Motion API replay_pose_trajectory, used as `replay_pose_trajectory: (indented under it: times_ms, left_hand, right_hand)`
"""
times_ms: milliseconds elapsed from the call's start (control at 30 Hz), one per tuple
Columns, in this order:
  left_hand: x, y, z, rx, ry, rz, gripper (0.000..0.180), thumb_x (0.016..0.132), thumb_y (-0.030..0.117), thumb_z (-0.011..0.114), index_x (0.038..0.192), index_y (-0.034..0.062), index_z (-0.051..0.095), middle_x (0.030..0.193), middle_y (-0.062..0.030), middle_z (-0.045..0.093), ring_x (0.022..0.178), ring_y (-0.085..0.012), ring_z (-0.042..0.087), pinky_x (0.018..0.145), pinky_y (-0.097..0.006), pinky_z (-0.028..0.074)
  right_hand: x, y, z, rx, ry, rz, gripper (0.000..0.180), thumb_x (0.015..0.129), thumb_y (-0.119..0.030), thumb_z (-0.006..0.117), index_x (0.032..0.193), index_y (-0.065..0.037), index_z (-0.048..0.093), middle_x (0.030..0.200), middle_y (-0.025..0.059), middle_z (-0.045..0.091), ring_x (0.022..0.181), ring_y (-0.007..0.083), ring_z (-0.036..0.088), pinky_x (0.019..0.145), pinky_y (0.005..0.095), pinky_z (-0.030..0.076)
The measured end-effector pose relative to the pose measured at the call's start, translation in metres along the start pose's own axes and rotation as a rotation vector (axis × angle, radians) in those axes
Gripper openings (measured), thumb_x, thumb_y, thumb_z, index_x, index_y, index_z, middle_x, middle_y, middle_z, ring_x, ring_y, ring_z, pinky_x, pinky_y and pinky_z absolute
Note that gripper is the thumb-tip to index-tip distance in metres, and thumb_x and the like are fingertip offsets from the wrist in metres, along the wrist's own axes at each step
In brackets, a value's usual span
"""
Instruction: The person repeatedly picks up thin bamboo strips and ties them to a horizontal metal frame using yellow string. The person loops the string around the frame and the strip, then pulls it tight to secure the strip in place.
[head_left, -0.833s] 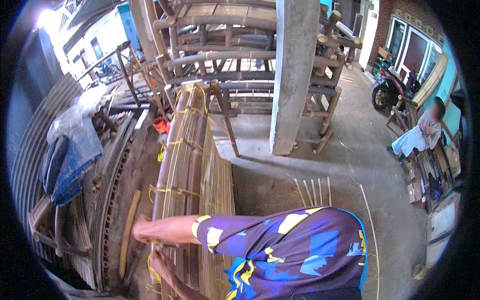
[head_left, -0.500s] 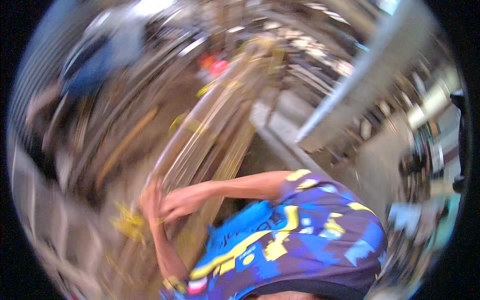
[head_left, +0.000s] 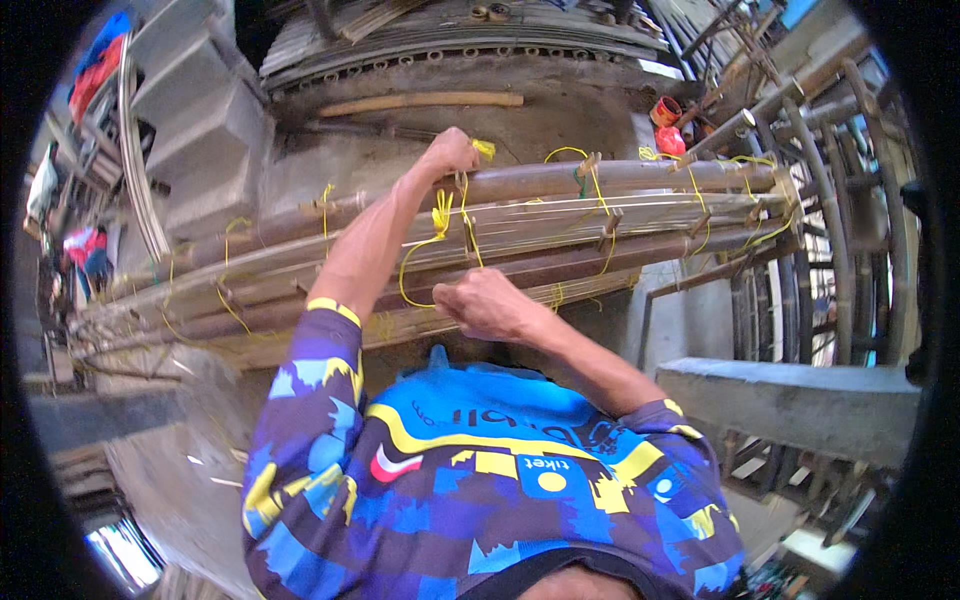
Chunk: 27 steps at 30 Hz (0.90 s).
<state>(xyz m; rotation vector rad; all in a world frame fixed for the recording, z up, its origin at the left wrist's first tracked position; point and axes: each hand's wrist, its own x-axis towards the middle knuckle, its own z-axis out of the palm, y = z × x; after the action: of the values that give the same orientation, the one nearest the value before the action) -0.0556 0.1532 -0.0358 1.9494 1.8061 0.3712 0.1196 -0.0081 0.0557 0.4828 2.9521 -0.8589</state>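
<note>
Head view: camera has swung round, so the bamboo frame (head_left: 540,266) now runs left to right across the scene instead of away from the wearer. Hands were close together a moment ago; now they're apart, either side of the slats. Left hand (head_left: 455,152) is at the far pole (head_left: 530,181), fingers closed on yellow cord (head_left: 442,214), a bright tuft poking out on its right. Right hand (head_left: 484,305) is nearer, just in front of the near dark pole, fingers curled and pinching the same colour cord at the tips; a slack loop bows out to its left. Cord also spans between the two hands, over the slats. Reading: this spread lets the cord be drawn across the frame, but the loop's slack says it isn't taut. Similar yellow ties sit along the frame, left and right. Orange bucket (head_left: 664,111) and red bag (head_left: 669,141) on the floor, far right.
</note>
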Motion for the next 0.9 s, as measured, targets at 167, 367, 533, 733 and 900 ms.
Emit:
replay_pose_trajectory:
  times_ms: [167, 367, 533, 733, 900]
  left_hand:
    - [-0.012, 0.014, -0.054, -0.127, 0.368, 0.138, 0.022, 0.074, 0.017, 0.045, 0.075, 0.0100, 0.066, 0.080, -0.0145, 0.062, 0.075, -0.0274, 0.060, 0.070, -0.034, 0.048]
    - [-0.009, 0.012, 0.003, 0.036, 0.111, -0.281, 0.027, 0.073, 0.019, 0.050, 0.085, -0.0022, 0.062, 0.090, -0.0223, 0.059, 0.087, -0.0350, 0.058, 0.074, -0.041, 0.047]
    - [-0.023, 0.026, -0.027, -0.009, 0.145, -0.012, 0.032, 0.076, 0.025, 0.053, 0.087, -0.0047, 0.059, 0.086, -0.0228, 0.059, 0.083, -0.0349, 0.058, 0.073, -0.040, 0.046]
    - [-0.212, -0.006, -0.117, 0.012, 0.388, -0.160, 0.031, 0.080, 0.025, 0.054, 0.099, 0.0001, 0.054, 0.081, -0.0211, 0.059, 0.076, -0.0352, 0.057, 0.066, -0.040, 0.045]
    - [-0.271, -0.068, -0.084, 0.110, 0.020, -0.038, 0.023, 0.076, 0.023, 0.056, 0.092, 0.0068, 0.060, 0.074, -0.0198, 0.060, 0.071, -0.0352, 0.059, 0.063, -0.043, 0.046]
  right_hand:
    - [0.008, 0.007, 0.041, -0.006, 0.123, -0.046, 0.009, 0.072, -0.012, 0.051, 0.070, -0.004, 0.050, 0.058, 0.0173, 0.054, 0.058, 0.0347, 0.055, 0.054, 0.0449, 0.043]
    - [-0.002, 0.019, 0.059, -0.223, 0.106, -0.166, 0.010, 0.062, -0.015, 0.053, 0.062, -0.005, 0.054, 0.054, 0.0116, 0.056, 0.051, 0.0279, 0.056, 0.053, 0.0392, 0.043]
    - [-0.036, 0.031, 0.104, -0.061, -0.347, -0.004, 0.030, 0.061, -0.010, 0.055, 0.091, -0.004, 0.057, 0.096, 0.0144, 0.056, 0.094, 0.0273, 0.053, 0.082, 0.0424, 0.040]
    - [-0.020, 0.026, 0.134, 0.337, -0.505, 0.382, 0.077, 0.062, -0.018, 0.064, 0.129, -0.005, 0.028, 0.131, 0.0194, 0.032, 0.120, 0.0327, 0.031, 0.098, 0.0438, 0.025]
    - [0.066, -0.057, 0.148, 0.717, 0.079, 0.333, 0.042, 0.076, -0.041, 0.058, 0.086, 0.001, 0.060, 0.075, 0.0180, 0.060, 0.070, 0.0269, 0.057, 0.064, 0.0364, 0.044]
